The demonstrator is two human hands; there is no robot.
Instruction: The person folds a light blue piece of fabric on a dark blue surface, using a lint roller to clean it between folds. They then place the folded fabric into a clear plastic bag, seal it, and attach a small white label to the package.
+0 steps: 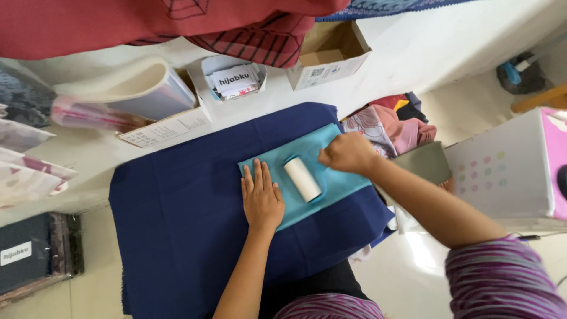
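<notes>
A folded turquoise cloth [345, 183] lies on a dark blue cloth [177, 218] spread over the work surface. My left hand [261, 198] rests flat on the turquoise cloth's left part, palm down, holding nothing. A white lint roller [302, 179] lies on the turquoise cloth just to the right of that hand. My right hand [348, 153] is closed around the roller's handle at its far end; the handle itself is mostly hidden under the fingers.
An open cardboard box [331, 56] and a small box of cards [233, 80] stand beyond the blue cloth. Red fabric [147, 23] hangs at the top. A white dotted box [508, 171] and a pile of clothes [396, 127] are on the right, wrapped packages [35, 251] on the left.
</notes>
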